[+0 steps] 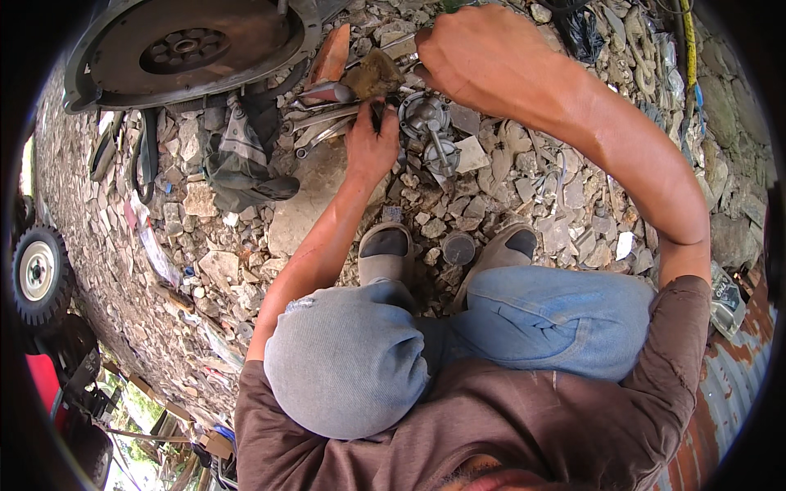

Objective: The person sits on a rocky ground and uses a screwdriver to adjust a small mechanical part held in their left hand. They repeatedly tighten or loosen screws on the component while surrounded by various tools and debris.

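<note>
My left hand [372, 146] reaches down to the rubble with its fingers closed around a small dark thing that I cannot make out. Just right of it lies a round grey metal engine part [424, 114] with a smaller round section and a stem. Several wrenches [326, 137] rest left of my left fingers. Farther up, my right hand [483, 56] is curled in a fist, palm down. A shiny metal tool end [406, 60] shows beside its fingertips, and what the fingers grip is hidden. A brownish stone-like lump [373, 75] sits between the hands.
A large round flywheel-like part in a metal housing [188, 49] stands at the upper left. Dark cloth [241, 155] hangs below it. Broken stone covers the ground around my shoes [386, 250]. A round metal piece [458, 248] lies between them. A small wheel [37, 266] is far left.
</note>
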The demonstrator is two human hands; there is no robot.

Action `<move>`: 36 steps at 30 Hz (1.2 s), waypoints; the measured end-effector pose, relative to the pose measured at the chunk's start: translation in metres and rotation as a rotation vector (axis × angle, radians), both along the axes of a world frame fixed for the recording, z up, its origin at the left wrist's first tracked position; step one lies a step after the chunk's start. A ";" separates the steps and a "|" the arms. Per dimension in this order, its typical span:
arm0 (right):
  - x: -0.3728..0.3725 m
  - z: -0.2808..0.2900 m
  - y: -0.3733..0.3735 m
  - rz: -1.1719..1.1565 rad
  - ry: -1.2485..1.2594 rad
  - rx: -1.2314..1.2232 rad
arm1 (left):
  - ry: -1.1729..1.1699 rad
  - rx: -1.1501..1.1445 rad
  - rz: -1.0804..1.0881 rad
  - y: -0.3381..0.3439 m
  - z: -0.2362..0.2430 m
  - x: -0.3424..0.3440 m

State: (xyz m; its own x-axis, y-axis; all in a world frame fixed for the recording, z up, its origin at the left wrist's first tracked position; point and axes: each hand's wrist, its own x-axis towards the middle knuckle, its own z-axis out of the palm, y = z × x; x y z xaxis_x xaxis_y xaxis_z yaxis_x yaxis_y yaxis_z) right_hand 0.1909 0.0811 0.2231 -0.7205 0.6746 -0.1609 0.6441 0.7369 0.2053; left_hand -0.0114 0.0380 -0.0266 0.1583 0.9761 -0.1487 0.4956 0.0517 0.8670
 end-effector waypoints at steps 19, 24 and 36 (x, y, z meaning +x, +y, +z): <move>0.009 -0.008 0.017 -0.028 0.421 -0.313 | -0.017 -0.105 0.011 0.000 0.010 0.000; 0.011 -0.003 0.011 -0.049 0.241 -0.177 | -0.081 -0.153 -0.010 0.001 0.015 0.002; -0.011 0.025 0.002 -0.110 -0.041 -0.140 | -0.022 -0.187 0.003 -0.001 0.014 -0.003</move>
